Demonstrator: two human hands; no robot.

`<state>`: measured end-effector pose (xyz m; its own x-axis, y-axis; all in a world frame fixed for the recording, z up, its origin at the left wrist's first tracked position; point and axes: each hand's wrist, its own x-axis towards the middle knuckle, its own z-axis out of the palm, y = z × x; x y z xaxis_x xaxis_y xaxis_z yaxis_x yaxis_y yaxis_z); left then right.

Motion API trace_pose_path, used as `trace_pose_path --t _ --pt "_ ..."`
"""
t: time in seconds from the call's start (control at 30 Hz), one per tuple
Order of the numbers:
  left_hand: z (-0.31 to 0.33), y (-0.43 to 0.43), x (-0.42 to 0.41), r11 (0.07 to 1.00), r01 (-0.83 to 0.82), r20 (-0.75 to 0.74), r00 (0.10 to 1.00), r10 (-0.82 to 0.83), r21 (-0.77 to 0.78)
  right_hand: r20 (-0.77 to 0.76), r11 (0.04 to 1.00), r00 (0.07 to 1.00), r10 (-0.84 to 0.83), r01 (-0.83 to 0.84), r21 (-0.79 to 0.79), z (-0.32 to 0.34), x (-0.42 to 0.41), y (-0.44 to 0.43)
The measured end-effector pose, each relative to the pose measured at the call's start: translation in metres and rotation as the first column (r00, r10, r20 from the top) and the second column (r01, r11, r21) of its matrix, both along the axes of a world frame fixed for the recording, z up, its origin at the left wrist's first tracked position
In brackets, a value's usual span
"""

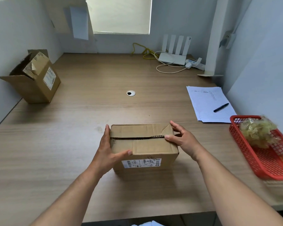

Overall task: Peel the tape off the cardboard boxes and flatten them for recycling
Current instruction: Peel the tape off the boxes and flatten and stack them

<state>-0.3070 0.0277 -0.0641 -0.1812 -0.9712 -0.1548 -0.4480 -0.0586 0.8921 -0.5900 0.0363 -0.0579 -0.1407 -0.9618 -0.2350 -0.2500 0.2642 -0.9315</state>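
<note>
A small closed cardboard box point(145, 145) with a white shipping label on its front stands on the wooden desk point(72, 144) right before me. Its top flaps meet at a middle seam, and the far right corner of one flap is creased. My left hand point(109, 152) lies flat against the box's left side, thumb on the top near the front edge. My right hand point(181, 137) is at the right end, thumb pressing on the top by the seam, fingers straight beside the box. A second cardboard box point(38, 85), open and tilted, sits at the far left.
A red plastic basket point(255, 160) holding a wad of crumpled tape point(258, 129) sits at the right edge. Lined paper point(207, 101) with a black pen point(220, 107) lies beyond it. A white router point(172, 57), cables and a power strip line the back. A cable hole point(130, 93) marks mid-desk.
</note>
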Motion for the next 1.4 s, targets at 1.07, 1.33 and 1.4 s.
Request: trace_pose_path --t 1.07,1.33,1.4 --pt "0.024 -0.027 -0.001 0.88 0.281 -0.356 0.924 -0.14 0.384 0.384 0.845 0.761 -0.523 0.523 0.115 -0.005 0.0 -0.066" --pt "-0.002 -0.014 -0.015 0.983 0.127 0.203 0.967 -0.153 0.133 -0.075 0.923 0.92 -0.385 0.385 -0.02 0.0 0.003 -0.069" --pt "0.0 -0.015 -0.017 0.986 0.109 0.229 0.964 -0.136 0.125 -0.317 0.948 0.9 -0.299 0.318 0.009 0.008 0.007 -0.062"
